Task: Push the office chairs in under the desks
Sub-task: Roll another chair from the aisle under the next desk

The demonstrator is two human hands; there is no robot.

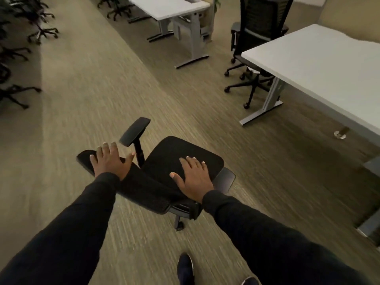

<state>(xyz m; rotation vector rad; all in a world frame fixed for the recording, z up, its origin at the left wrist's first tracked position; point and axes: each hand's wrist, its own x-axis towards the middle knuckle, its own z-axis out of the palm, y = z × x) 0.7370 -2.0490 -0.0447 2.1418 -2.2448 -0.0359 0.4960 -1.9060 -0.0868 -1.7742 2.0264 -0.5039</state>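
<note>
A black office chair (181, 157) stands on the carpet in front of me, its seat facing away from me. My left hand (111, 161) lies on the left end of the backrest's top edge, fingers spread over it. My right hand (193, 177) lies on the right end the same way. The chair's left armrest (134, 130) sticks up beyond my left hand. A white desk (320, 64) stands to the right, apart from this chair. A second black office chair (259, 38) is partly tucked under that desk's far end.
Another white desk (170, 7) stands further back with chair bases beyond it. Several black chair bases (41, 33) line the left edge. The near desk's grey leg and foot (265, 108) reach out onto the carpet. My shoe (185, 268) shows at the bottom.
</note>
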